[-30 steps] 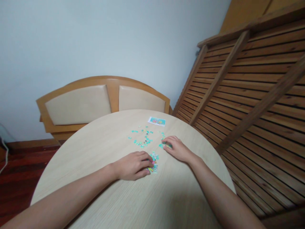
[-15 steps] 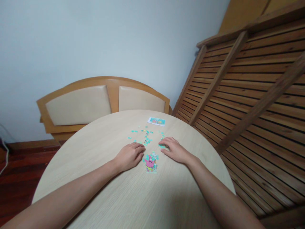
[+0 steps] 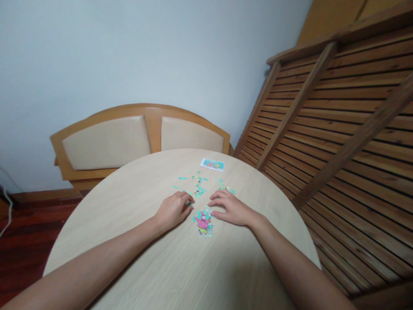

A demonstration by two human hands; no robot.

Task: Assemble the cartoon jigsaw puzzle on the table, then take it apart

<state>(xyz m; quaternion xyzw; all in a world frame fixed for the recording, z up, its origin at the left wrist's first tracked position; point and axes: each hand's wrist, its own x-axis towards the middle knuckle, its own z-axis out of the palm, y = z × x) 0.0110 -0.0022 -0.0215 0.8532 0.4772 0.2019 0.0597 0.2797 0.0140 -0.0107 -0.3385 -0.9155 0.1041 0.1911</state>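
A partly joined jigsaw puzzle (image 3: 203,222) lies flat on the table, showing a pink starfish figure with teal around it. At its upper left, my left hand (image 3: 174,209) has its fingers curled towards the thumb, with a small teal jigsaw piece (image 3: 190,204) between the fingertips. My right hand (image 3: 231,208) is open, fingers spread and bent low over the puzzle's upper right corner, its thumb tip close to that edge. Loose jigsaw pieces (image 3: 199,189) in teal, yellow and black lie scattered beyond both hands. Some pieces are partly hidden by the right fingers.
A printed picture card (image 3: 212,164) lies towards the far side of the round pale wooden table (image 3: 155,267). Behind the table stands a padded wooden headboard (image 3: 109,142) against the wall. A slatted wooden panel (image 3: 322,129) leans along the right side.
My right hand has moved left and slightly nearer, to the puzzle's corner, uncovering loose pieces behind it. My left fingers have curled in and shifted slightly left.
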